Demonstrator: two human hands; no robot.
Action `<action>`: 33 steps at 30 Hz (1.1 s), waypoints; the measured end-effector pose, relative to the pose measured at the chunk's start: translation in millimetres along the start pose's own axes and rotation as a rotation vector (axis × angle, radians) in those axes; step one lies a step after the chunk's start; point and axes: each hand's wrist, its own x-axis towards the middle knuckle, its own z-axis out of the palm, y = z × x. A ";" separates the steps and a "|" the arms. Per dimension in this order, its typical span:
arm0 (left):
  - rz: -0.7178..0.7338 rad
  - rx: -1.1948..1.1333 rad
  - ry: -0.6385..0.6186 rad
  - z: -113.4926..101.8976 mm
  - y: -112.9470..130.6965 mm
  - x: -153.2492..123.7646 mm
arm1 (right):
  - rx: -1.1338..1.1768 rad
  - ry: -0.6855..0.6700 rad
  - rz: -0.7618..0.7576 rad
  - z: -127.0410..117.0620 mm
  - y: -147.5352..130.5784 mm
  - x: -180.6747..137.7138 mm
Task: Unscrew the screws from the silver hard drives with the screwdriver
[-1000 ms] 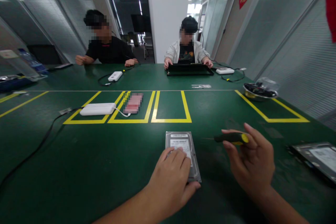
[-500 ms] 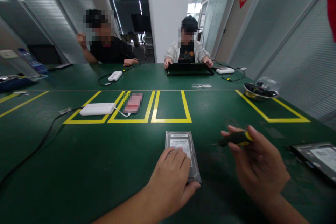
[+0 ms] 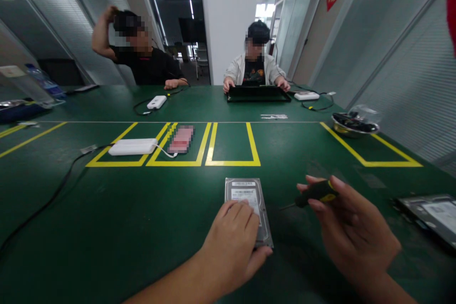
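A silver hard drive (image 3: pixel 262 223) with a white label lies on the green table in front of me. My left hand (image 3: pixel 233 230) rests over its lower left part, fingers across the label and thumb at the near edge, gripping it. To the right, my right hand (image 3: pixel 352 223) is closed round the dark green and yellow handle of a screwdriver (image 3: pixel 315 193). Its thin shaft points left toward the drive, with the tip apart from it. A second hard drive (image 3: pixel 432 213) lies at the right edge, partly out of view.
Yellow tape (image 3: pixel 233 164) marks the green table (image 3: pixel 124 223). A white power bank (image 3: pixel 133 147) with a cable joins a blurred pink device (image 3: pixel 182 139). A bowl (image 3: pixel 354 126) of dark items stands at right. Opposite, one person (image 3: pixel 151 64) sits and another (image 3: pixel 254 64) holds a black panel (image 3: pixel 259 95).
The screwdriver has tilted, its tip now lower and slightly further left; my right hand has turned a little. My left hand stays put. The person at far left has raised a hand to the head.
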 end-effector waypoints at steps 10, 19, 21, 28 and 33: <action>-0.001 0.004 0.012 -0.2 -0.5 0.3 | 0.082 -0.019 -0.052 5.8 -2.3 -4.3; -0.002 0.004 0.007 -1.7 1.0 -0.7 | 0.130 -0.012 -0.046 16.0 -1.1 -5.4; -0.002 0.003 0.012 -1.3 0.7 -0.7 | 0.141 -0.016 -0.033 17.7 -0.5 -5.7; -0.003 0.018 0.005 -1.4 0.1 0.8 | 0.173 -0.018 -0.044 19.7 1.1 -4.0; 0.000 0.014 0.003 -2.0 0.8 0.6 | 0.148 -0.042 -0.026 19.6 4.0 -6.1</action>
